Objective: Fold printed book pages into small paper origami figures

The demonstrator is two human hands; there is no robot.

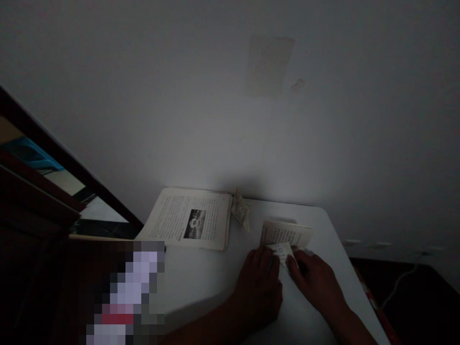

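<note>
A printed sheet of paper lies partly folded on the white table, its far flap standing up and its near corner folded to a point. My left hand presses on the left side of the folded part with bent fingers. On the other side, my right hand pinches the paper's right edge between thumb and fingers. Some of the fold is hidden under my fingers. Beyond my left hand stands a folded paper boat, touching or close to a stack of printed pages.
The white table backs onto a grey wall with a faint square patch. To the left is a dark-framed mirror or opening. A white cable hangs at the right. A blurred-out patch covers the lower left.
</note>
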